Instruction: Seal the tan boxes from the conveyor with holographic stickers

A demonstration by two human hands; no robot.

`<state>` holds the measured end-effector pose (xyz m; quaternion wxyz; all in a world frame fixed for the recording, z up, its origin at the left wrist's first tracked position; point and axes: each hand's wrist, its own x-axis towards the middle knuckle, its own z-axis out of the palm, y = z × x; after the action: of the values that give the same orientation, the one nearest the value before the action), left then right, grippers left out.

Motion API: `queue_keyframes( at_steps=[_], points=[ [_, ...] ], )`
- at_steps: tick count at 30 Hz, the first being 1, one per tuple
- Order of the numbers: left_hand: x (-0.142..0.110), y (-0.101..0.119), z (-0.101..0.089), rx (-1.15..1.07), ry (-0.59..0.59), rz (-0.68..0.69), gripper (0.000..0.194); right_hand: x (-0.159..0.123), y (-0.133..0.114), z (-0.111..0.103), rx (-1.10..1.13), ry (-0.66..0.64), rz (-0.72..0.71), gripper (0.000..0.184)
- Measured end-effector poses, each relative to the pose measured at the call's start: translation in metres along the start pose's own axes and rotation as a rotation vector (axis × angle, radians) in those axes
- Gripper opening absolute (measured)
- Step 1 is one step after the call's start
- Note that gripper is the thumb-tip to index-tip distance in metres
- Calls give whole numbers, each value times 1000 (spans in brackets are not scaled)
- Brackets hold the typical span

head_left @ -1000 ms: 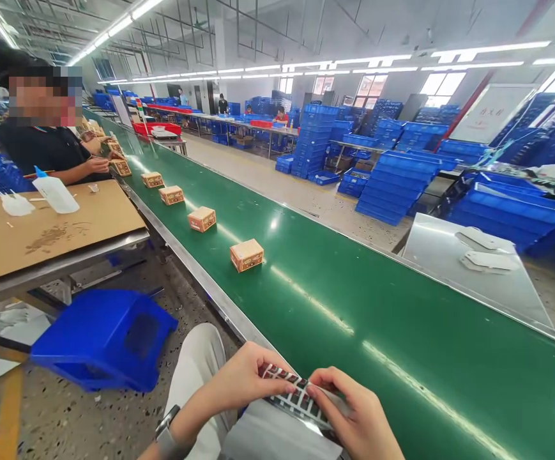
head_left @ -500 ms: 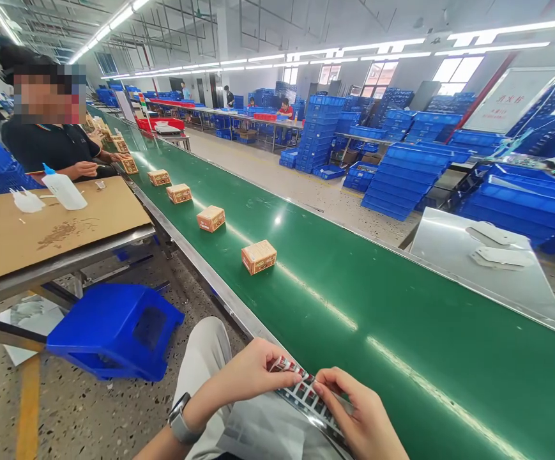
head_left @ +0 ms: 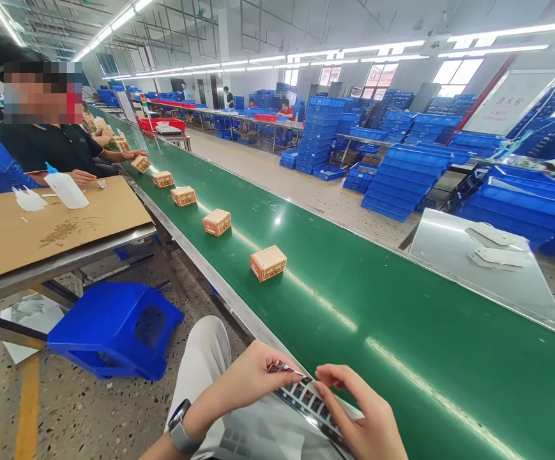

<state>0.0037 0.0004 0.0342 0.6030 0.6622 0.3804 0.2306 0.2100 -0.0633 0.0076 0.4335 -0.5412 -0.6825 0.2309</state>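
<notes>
Cartons [head_left: 268, 263] on belt [head_left: 354, 275], contents hidden — sheet [head_left: 307, 400] in hands [head_left: 253, 378]

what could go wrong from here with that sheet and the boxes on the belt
The patterned sheet might crease or tear where the left hand and right hand grip it. With both hands busy, the nearest box could slip past if the green belt runs.

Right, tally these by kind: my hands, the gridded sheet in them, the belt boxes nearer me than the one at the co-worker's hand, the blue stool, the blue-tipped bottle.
Left hand and right hand: 2
Gridded sheet: 1
Boxes: 4
Blue stool: 1
Blue-tipped bottle: 1
Total: 9
</notes>
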Motion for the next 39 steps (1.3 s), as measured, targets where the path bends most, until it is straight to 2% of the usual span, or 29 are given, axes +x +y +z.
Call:
queue_keyframes(
  at_steps=[4, 7, 11, 14, 16, 19, 22, 27, 29, 32, 34, 37, 39],
  points=[
    [0, -1, 5, 23, 25, -20, 25, 0, 10, -2, -95, 11, -183, 10],
    [1, -3, 9, 59, 37, -26, 24, 0, 16, 4, -122, 41, -230, 7],
    [5, -8, 9, 78, 65, -41, 24, -2, 19, 16, -73, 64, -178, 11],
    [8, -17, 4, 32, 79, -79, 25, -3, 20, 17, 24, 10, -108, 13],
    [10, -25, -2, -5, 92, -108, 24, 2, 25, 12, 77, -34, -13, 15],
    [12, -36, -12, -23, 147, -136, 23, 24, 41, 3, 144, -37, 154, 23],
    [10, -45, -19, -64, 152, -141, 25, 62, 61, 5, 156, 4, 265, 36],
    [-1, -50, -21, -102, 56, -159, 30, 129, 78, 45, -71, -44, 200, 98],
    [-8, -49, -21, -62, 1, -138, 34, 146, 80, 63, -199, -60, 148, 113],
    [-17, -47, -20, -64, -61, -70, 39, 160, 83, 81, -329, -54, 126, 118],
    [-21, -44, -21, -67, -69, 1, 37, 164, 88, 82, -359, -65, 137, 115],
    [-24, -41, -25, -38, -53, 96, 27, 160, 99, 65, -318, -163, 126, 112],
    [-24, -40, -27, -32, -48, 123, 23, 151, 105, 45, -222, -305, 85, 113]
  ],
)
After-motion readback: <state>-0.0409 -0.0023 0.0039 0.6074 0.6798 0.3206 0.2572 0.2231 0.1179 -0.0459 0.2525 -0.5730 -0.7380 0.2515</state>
